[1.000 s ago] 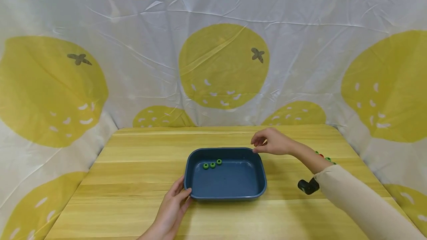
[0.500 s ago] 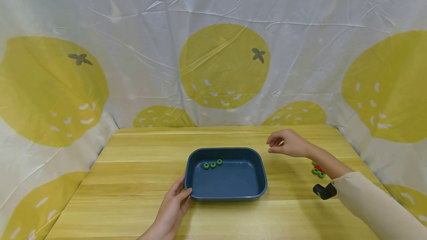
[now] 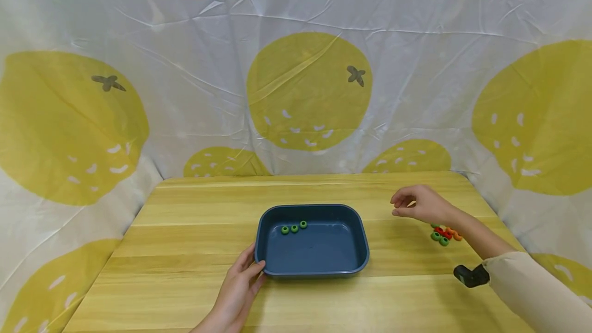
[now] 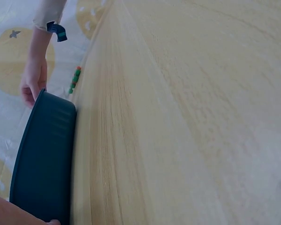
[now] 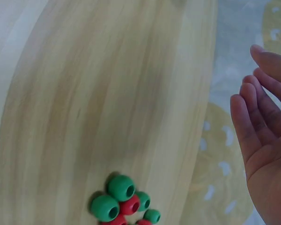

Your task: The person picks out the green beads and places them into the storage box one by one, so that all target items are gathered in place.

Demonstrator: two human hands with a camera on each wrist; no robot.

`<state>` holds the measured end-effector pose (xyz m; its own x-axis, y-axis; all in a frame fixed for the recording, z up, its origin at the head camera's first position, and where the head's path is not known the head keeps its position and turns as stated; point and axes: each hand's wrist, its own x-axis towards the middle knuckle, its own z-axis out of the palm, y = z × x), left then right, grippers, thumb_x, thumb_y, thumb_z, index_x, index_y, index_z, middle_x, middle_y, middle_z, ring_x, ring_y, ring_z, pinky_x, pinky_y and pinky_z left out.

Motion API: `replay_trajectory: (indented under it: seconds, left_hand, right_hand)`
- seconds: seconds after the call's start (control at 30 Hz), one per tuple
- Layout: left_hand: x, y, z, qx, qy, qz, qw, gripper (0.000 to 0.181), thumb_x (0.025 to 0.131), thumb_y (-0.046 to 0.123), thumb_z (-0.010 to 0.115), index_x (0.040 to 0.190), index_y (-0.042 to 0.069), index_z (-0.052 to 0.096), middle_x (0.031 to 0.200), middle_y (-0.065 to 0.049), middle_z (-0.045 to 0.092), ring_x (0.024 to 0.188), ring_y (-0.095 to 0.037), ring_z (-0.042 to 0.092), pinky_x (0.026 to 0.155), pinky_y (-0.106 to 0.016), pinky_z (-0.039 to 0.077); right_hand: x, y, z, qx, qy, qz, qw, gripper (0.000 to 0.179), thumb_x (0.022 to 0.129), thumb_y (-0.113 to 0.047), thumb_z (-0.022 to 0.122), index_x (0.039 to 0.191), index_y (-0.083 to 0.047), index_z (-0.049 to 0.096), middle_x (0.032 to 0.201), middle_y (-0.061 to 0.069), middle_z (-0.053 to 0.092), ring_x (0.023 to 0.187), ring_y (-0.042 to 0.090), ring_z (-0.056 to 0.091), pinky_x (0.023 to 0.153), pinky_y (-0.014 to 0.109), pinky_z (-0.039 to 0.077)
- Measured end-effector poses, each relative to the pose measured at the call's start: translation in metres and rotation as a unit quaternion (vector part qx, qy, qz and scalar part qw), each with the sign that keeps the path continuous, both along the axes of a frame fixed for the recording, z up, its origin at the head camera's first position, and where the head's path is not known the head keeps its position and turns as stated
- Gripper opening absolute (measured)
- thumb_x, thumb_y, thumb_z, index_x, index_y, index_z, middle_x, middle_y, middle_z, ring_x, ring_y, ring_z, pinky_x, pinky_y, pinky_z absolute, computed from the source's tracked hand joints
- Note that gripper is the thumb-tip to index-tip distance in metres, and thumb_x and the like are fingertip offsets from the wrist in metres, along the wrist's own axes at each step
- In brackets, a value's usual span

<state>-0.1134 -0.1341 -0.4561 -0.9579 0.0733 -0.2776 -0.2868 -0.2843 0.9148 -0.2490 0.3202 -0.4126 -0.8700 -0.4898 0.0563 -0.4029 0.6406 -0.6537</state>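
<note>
A dark blue rectangular basin (image 3: 319,257) lies on the table with three green beads (image 3: 294,228) in a short row toward its back left. My left hand (image 3: 237,282) grips the basin's front left corner, thumb over the rim and fingers along the outside wall. To the right of the basin, above the table, my right hand (image 3: 424,205) hovers with loosely bent fingers; the right wrist view shows its palm (image 5: 271,168) with nothing in it. Nearest to it lies a pile of beads, with green beads (image 3: 444,241), red beads (image 5: 129,205) and orange beads (image 3: 457,236).
The wood-grain table (image 3: 185,251) ends at a hanging white cloth (image 3: 208,96) printed with big yellow fruit. A black strap-like device (image 3: 470,275) sits at the right sleeve (image 3: 532,281).
My right hand has moved right, away from the basin's back right corner to near the bead pile, uncovering more of the beads. The left hand and basin stay put.
</note>
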Motion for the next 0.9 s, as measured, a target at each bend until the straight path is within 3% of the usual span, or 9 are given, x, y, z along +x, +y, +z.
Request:
replay_trajectory:
  seconds: [0.67, 0.9]
  left_hand:
    - [0.001, 0.001, -0.001, 0.001, -0.001, -0.009, 1.0000, 0.064, 0.107, 0.004, 0.049, 0.162, -0.004, 0.017, 0.165, -0.030, 0.016, 0.149, -0.044, 0.026, 0.119, -0.055, 0.028]
    - [0.000, -0.001, 0.001, -0.001, -0.006, -0.004, 1.0000, 0.065, 0.107, 0.005, 0.049, 0.162, -0.004, 0.017, 0.165, -0.030, 0.015, 0.150, -0.044, 0.025, 0.119, -0.055, 0.028]
  right_hand:
    - [0.037, 0.064, -0.030, 0.006, 0.040, -0.059, 0.9974, 0.015, 0.092, -0.010, 0.079, 0.104, -0.002, 0.074, 0.087, -0.008, 0.068, 0.076, 0.007, 0.063, 0.065, 0.025, 0.055]
    - [0.053, 0.083, -0.040, -0.008, 0.019, -0.069, 0.9974, 0.013, 0.093, -0.011, 0.079, 0.103, -0.005, 0.075, 0.089, -0.005, 0.069, 0.076, 0.009, 0.063, 0.061, 0.026, 0.053]
